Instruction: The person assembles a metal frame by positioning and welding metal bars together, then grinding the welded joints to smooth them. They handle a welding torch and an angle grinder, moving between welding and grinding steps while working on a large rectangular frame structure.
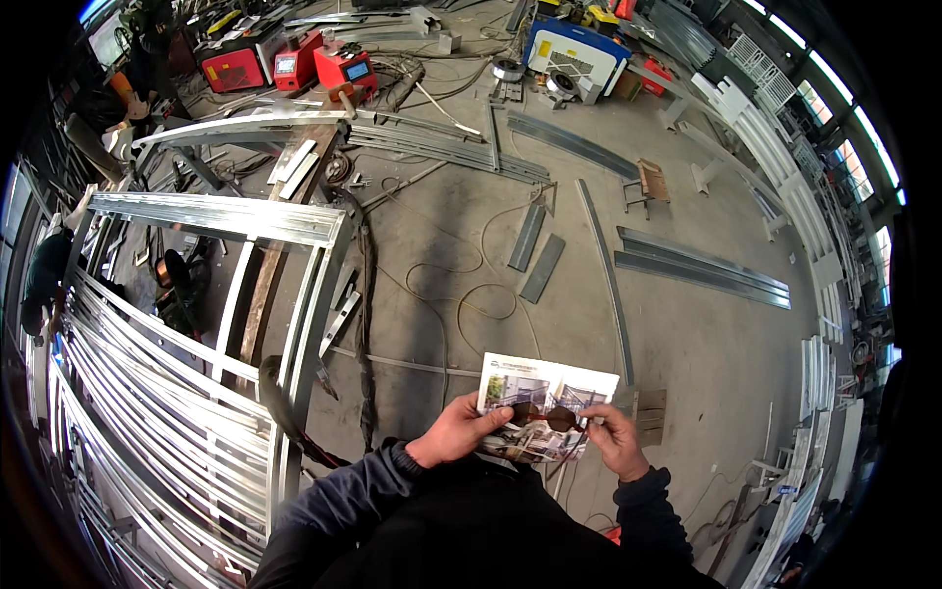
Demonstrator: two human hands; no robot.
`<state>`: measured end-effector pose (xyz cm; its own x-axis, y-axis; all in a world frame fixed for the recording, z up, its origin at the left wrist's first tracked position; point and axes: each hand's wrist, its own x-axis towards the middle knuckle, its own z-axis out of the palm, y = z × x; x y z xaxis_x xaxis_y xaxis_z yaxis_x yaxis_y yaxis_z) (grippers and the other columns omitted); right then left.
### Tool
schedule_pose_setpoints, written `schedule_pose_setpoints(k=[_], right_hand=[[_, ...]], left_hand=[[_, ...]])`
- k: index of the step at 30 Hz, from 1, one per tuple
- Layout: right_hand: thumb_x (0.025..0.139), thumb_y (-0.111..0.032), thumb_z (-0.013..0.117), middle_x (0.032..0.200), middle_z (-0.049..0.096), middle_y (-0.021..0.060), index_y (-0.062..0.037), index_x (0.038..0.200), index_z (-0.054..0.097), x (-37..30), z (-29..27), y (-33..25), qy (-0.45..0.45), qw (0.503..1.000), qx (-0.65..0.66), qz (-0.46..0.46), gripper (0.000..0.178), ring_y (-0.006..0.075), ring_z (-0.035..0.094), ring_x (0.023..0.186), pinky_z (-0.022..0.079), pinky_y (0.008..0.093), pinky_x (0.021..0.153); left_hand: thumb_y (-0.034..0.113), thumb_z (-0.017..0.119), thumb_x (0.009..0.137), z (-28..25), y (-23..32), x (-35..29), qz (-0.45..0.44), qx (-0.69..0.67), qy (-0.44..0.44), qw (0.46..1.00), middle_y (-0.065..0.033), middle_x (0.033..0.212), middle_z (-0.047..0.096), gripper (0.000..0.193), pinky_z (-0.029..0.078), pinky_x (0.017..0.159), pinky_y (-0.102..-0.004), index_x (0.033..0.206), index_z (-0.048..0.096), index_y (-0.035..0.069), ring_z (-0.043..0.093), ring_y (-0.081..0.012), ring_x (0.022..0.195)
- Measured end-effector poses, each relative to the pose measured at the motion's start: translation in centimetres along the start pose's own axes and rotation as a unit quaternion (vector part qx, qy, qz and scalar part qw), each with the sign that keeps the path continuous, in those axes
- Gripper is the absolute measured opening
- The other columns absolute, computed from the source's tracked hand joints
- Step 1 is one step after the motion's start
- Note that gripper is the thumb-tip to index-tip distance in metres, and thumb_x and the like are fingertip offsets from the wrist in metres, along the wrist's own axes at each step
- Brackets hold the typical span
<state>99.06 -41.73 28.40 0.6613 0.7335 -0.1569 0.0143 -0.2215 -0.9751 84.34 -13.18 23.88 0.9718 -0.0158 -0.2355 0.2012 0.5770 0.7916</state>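
Note:
Before my body is a printed sheet or booklet [520, 376] with coloured photos on it. My left hand [453, 432] grips its left edge, thumb on top and the other fingers hidden beneath. A pair of dark-lensed glasses [561, 419] lies over the photos. My right hand [618, 444] pinches the glasses at their right end, close to the sheet's right edge. The left lens comes near my left thumb; whether they touch I cannot tell.
To my left stands a shiny metal frame of many bars [177, 402]. Cables [461, 294] and steel channels [702, 265] lie on the concrete floor. Red machines [343, 69] and a blue-and-white machine [577, 57] stand farther off. A small stool [648, 182] is ahead right.

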Motion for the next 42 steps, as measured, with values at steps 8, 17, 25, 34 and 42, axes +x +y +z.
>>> schedule_pose_setpoints(k=[8,17,25,34,42], right_hand=[[0.098,-0.001,0.071,0.107,0.070,0.0032,-0.0016,0.117,0.067,10.7,-3.2,-0.1,0.172,0.983,-0.034,-0.054,0.020,0.0097,0.062,0.097,0.050,0.0268,0.085],[0.101,-0.005,0.066,0.106,0.066,0.0002,-0.0046,0.115,0.066,33.9,-12.5,0.3,0.336,0.930,0.131,-0.067,0.014,0.0095,0.060,0.096,0.049,0.0273,0.088],[0.101,-0.008,0.065,0.106,0.066,0.0022,-0.0049,0.111,0.066,50.5,-19.2,2.8,0.534,0.832,0.144,-0.037,0.010,0.0129,0.060,0.096,0.049,0.0302,0.088],[0.103,-0.013,0.063,0.115,0.066,0.0065,-0.0026,0.115,0.065,66.3,-27.8,9.5,0.595,0.785,0.171,-0.003,0.016,0.0176,0.060,0.106,0.047,0.0321,0.097],[0.104,-0.012,0.062,0.113,0.065,0.0057,-0.0015,0.116,0.063,92.4,-38.1,7.1,0.517,0.847,0.125,-0.006,0.016,0.0165,0.059,0.105,0.047,0.0321,0.097]], left_hand=[[0.036,0.046,0.116,-4.0,8.1,11.2,0.007,0.074,-0.097,0.992,-0.0122,0.154,0.053,0.058,0.036,0.119,-0.0336,0.160,0.039,-0.002,0.046,-0.0168,0.141],[0.029,0.069,0.104,-11.3,32.0,19.7,0.155,0.207,-0.369,0.893,-0.0198,0.120,0.067,0.036,0.047,0.102,-0.0455,0.116,0.073,-0.004,0.063,-0.0357,0.115],[0.019,0.066,0.105,-16.0,46.1,36.5,0.110,0.200,-0.533,0.815,-0.0143,0.095,0.057,0.023,0.046,0.079,-0.0416,0.095,0.063,-0.001,0.058,-0.0309,0.090],[0.030,0.067,0.106,-20.3,54.2,54.5,0.106,0.218,-0.501,0.831,-0.0177,0.113,0.061,0.031,0.047,0.094,-0.0428,0.106,0.066,-0.001,0.058,-0.0343,0.105],[0.043,0.058,0.109,-20.7,61.2,70.6,0.156,0.220,-0.411,0.871,-0.0157,0.106,0.057,0.047,0.044,0.093,-0.0430,0.088,0.064,0.001,0.055,-0.0307,0.099]])
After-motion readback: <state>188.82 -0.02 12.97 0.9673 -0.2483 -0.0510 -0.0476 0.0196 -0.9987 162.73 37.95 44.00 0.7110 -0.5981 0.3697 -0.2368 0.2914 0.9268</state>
